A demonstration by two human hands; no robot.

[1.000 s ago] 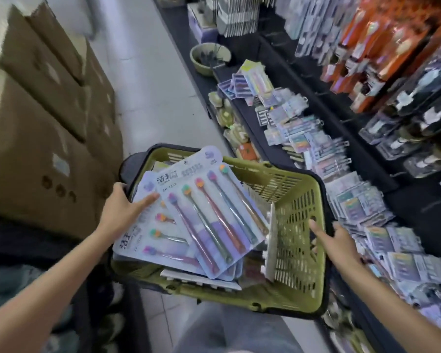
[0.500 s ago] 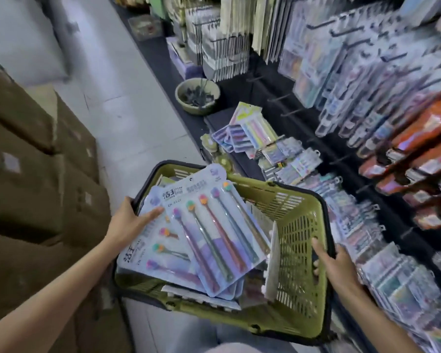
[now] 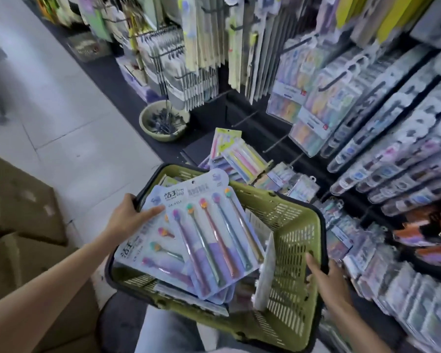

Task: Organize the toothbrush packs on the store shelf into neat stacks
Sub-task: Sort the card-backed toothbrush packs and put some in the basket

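A green basket [image 3: 298, 240] with a dark rim sits in front of the person, held at both sides. The left hand [image 3: 130, 216] grips the basket's left rim with the thumb hooked over the edge, while its fingers lie stretched flat on the top toothbrush pack [image 3: 209, 233]. That pack, a blue card with five coloured brushes, lies slanted on a loose pile of similar packs [image 3: 148, 253] inside the basket. The right hand [image 3: 325, 277] grasps the basket's right wall, fingers curled over the dark rim. Beyond the basket's far edge, more toothbrush packs [image 3: 242, 159] lie scattered on the dark shelf [image 3: 173, 149], not in stacks. Farther along the shelf from the basket stands a green bowl [image 3: 163, 121] holding dark small items. Right of the basket, rows of packaged goods [image 3: 316, 98] hang on hooks. Left of the basket are brown cartons [image 3: 18, 207].
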